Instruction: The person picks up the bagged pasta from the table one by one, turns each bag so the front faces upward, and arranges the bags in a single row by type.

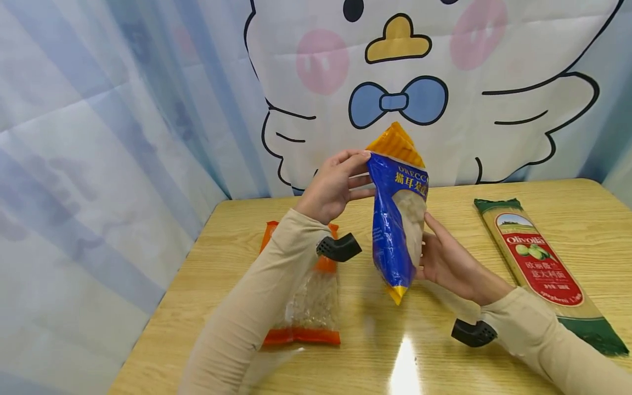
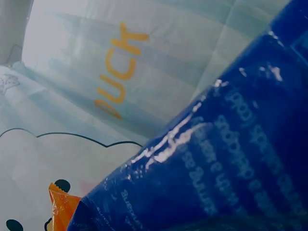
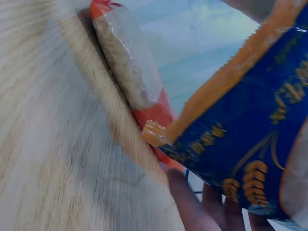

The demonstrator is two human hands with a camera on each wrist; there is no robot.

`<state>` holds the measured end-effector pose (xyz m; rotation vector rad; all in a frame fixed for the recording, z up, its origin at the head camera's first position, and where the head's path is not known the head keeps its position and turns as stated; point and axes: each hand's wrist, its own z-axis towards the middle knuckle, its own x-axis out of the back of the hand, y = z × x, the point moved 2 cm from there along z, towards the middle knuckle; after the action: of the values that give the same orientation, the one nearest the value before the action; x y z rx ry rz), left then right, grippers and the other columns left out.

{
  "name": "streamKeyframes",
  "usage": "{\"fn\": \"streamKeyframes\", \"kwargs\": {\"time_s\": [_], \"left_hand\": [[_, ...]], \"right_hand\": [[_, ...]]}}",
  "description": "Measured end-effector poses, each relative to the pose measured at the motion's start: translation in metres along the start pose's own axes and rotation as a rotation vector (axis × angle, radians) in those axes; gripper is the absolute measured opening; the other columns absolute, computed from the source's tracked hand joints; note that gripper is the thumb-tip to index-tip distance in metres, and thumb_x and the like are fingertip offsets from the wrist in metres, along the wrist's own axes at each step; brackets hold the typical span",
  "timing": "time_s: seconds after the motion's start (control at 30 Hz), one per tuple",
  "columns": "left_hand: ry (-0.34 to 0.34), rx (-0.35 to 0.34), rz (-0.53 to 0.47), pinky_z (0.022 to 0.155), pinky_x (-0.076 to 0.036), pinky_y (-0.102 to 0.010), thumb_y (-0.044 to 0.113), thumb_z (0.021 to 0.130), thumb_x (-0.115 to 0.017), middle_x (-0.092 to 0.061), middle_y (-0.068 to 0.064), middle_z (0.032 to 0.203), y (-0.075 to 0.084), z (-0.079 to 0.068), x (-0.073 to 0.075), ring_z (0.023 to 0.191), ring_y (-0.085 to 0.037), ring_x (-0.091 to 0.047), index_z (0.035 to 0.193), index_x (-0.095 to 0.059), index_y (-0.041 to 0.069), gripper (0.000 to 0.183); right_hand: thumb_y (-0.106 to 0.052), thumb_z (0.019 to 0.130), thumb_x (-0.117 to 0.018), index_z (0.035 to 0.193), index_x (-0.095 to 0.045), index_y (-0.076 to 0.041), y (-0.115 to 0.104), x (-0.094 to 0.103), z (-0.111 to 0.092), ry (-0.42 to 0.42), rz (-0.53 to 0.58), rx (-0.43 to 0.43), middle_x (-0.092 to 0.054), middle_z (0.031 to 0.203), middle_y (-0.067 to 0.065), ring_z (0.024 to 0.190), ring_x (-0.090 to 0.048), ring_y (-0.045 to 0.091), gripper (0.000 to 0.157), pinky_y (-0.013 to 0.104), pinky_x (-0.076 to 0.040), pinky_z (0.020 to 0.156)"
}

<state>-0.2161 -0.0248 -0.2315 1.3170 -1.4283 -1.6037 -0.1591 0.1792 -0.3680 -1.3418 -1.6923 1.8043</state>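
Observation:
A blue and yellow pasta bag [image 1: 390, 236] with a clear window is held upright, slightly tilted, above the table. My left hand [image 1: 336, 186] grips its upper left edge, just below the yellow top. Low on the other side, my right hand [image 1: 444, 260] holds the bag, with the fingers partly hidden behind it. In the left wrist view the blue side of the bag [image 2: 207, 159] fills the lower right, and the left hand is out of sight. The right wrist view shows the bag's yellow-edged end [image 3: 216, 130] over the right hand's fingers [image 3: 192, 204].
On the wooden table [image 1: 375, 351], a clear bag with orange ends [image 1: 316, 302] lies on the left, partly behind my left forearm. A green-ended spaghetti pack [image 1: 548, 263] with a red label lies on the right. A cartoon-printed curtain [image 1: 316, 126] hangs behind the table.

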Motion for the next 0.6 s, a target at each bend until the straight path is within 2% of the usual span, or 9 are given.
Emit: {"fn": "streamKeyframes", "kwargs": {"time_s": [0.17, 0.3, 0.43, 0.53, 0.6], "left_hand": [[0.0, -0.005, -0.019, 0.095, -0.055, -0.047, 0.02, 0.104, -0.052, -0.066, -0.007, 0.101, -0.001, 0.003, 0.006, 0.09, -0.02, -0.066, 0.101, -0.059, 0.012, 0.011], [0.02, 0.0, -0.02, 0.082, -0.06, -0.037, 0.02, 0.104, -0.053, -0.066, -0.005, 0.097, -0.005, 0.008, 0.014, 0.086, -0.018, -0.066, 0.099, -0.059, 0.013, 0.011], [0.056, 0.023, -0.008, 0.069, -0.059, -0.028, 0.021, 0.104, -0.054, -0.066, -0.004, 0.095, -0.013, 0.011, 0.025, 0.081, -0.016, -0.065, 0.102, -0.058, 0.013, 0.01], [0.081, 0.034, 0.001, 0.068, -0.058, -0.027, 0.023, 0.104, -0.054, -0.066, -0.004, 0.097, -0.017, 0.011, 0.031, 0.082, -0.016, -0.065, 0.107, -0.058, 0.013, 0.011], [0.096, 0.04, 0.006, 0.073, -0.059, -0.03, 0.024, 0.104, -0.054, -0.066, -0.004, 0.1, -0.019, 0.011, 0.034, 0.084, -0.017, -0.066, 0.109, -0.058, 0.013, 0.013]], "right_hand": [[-0.066, 0.101, -0.013, 0.15, -0.011, -0.008, 0.0, 0.001, -0.002, 0.016, 0.01, 0.016, -0.056, 0.128, 0.001, 0.112, -0.062, 0.015, 0.076, 0.034, -0.054, 0.095], [-0.064, 0.102, -0.018, 0.152, -0.008, -0.011, -0.005, 0.005, -0.006, 0.099, -0.033, 0.016, -0.05, 0.13, 0.004, 0.111, -0.06, 0.017, 0.074, 0.034, -0.054, 0.094], [-0.061, 0.104, -0.022, 0.148, -0.02, -0.017, -0.01, 0.011, -0.011, 0.136, -0.088, 0.019, -0.05, 0.126, 0.006, 0.107, -0.06, 0.02, 0.062, 0.037, -0.054, 0.091], [-0.056, 0.105, -0.025, 0.141, -0.029, -0.021, -0.012, 0.013, -0.013, 0.129, -0.112, 0.018, -0.057, 0.121, 0.005, 0.104, -0.063, 0.02, 0.051, 0.038, -0.056, 0.088], [-0.054, 0.106, -0.029, 0.138, -0.033, -0.022, -0.014, 0.013, -0.014, 0.147, -0.122, 0.003, -0.061, 0.116, 0.004, 0.1, -0.066, 0.019, 0.045, 0.037, -0.057, 0.085]]}}
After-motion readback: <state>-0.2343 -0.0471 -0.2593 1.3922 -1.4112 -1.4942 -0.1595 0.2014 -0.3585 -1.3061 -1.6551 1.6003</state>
